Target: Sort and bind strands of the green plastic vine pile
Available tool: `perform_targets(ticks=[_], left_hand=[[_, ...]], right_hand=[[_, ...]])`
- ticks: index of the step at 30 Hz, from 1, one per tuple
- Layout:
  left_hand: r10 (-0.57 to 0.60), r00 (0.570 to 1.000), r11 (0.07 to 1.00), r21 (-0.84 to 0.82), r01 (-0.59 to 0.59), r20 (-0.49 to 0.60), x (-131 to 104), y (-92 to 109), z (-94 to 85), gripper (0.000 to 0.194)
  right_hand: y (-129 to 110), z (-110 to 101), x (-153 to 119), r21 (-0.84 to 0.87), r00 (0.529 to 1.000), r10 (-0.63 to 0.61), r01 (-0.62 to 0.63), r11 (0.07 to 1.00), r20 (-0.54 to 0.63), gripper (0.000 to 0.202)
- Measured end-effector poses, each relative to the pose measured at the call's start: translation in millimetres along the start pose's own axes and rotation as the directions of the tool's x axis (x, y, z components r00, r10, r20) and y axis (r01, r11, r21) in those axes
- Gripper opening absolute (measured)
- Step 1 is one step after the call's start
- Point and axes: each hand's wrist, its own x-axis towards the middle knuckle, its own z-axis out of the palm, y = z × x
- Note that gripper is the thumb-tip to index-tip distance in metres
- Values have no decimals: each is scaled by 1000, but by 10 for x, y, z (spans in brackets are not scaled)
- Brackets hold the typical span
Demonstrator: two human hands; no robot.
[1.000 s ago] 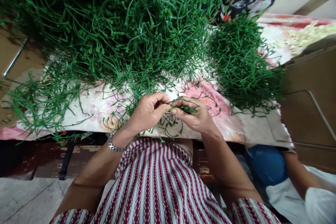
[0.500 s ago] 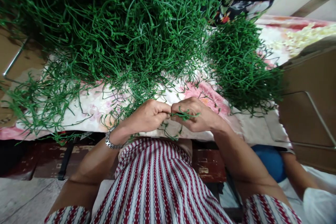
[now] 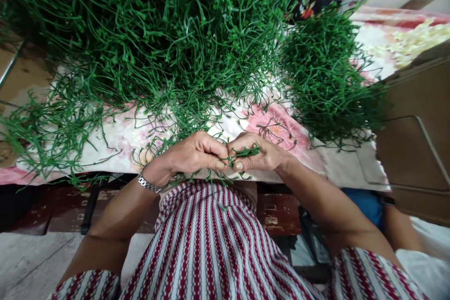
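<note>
Pinching green stems (image 3: 248, 151), I am holding my left hand (image 3: 197, 152) and right hand (image 3: 266, 155) close together over the flowered cloth (image 3: 311, 161). A large green heap (image 3: 168, 33) is lying just beyond them.

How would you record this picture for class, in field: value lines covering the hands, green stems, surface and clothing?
Left hand: thumb and fingers pinched on green stems
Right hand: closed on the same stems, some sticking out over it
Left wrist: metal-banded wristwatch
Beyond the hands: large stem heap
Right of that: smaller stem heap
Surface: floral cloth, loose stems scattered on it
Clothing: red-and-white striped garment
</note>
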Motion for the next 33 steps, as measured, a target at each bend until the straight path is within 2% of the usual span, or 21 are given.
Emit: perform_targets(ticks=[8, 12, 19, 23, 26, 29, 33], left_hand=[[19, 999, 996, -83, -16, 29, -30, -78, -21, 20], [20, 1000, 995, -94, -20, -4, -48, -136, -25, 21], [52, 998, 982, -183, -44, 40, -47, -199, -48, 15], [35, 999, 976, -214, -29, 27, -25, -251, -38, 25], [51, 995, 973, -222, -69, -86, -3, -257, -36, 31], [95, 958, 989, -88, -123, -270, 9, -208, -39, 28], [164, 908, 986, 85, -143, -385, 28, -122, -15, 26]], right_hand=[[99, 177, -14, 326, 994, 59, -25, 945, -95, 27], [133, 232, -29, 391, 991, 88, -40, 920, -105, 29], [166, 296, -9, 447, 990, 37, 28, 894, -136, 31], [155, 315, 4, 476, 983, 72, 18, 880, -171, 34], [80, 274, 24, 366, 952, 66, 51, 929, -300, 35], [-6, 200, 27, 45, 895, -39, 66, 997, -444, 29], [-24, 143, -34, -376, 799, -216, -14, 927, -561, 15]])
